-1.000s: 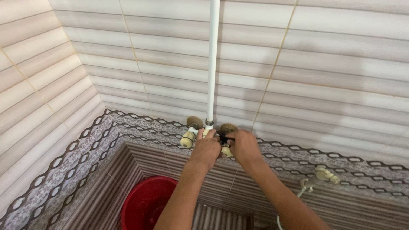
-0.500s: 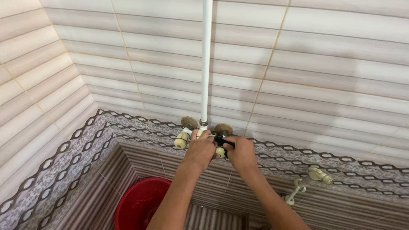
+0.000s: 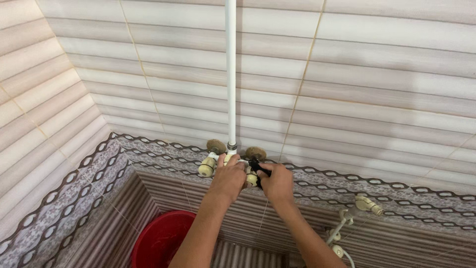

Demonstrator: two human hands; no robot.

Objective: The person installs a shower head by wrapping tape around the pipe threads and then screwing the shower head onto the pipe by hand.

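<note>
A cream wall mixer with two knobs (image 3: 207, 166) is fixed to the tiled wall, and a white riser pipe (image 3: 230, 74) runs straight up from it. My left hand (image 3: 229, 176) is wrapped around the middle of the mixer body, below the pipe joint. Close beside it, my right hand (image 3: 277, 182) pinches a small black piece (image 3: 256, 165) against the mixer's right side. The right knob is mostly hidden behind my fingers.
A red bucket (image 3: 158, 238) stands on the floor below left. A second cream tap (image 3: 368, 204) with a white hose sits on the wall lower right. Striped tiles and a patterned border (image 3: 99, 159) meet at a corner on the left.
The view has shifted, so the mixer and pipe sit further left and the second tap shows more fully. Both hands stay on the mixer, and the black piece shows more above my right fingers.
</note>
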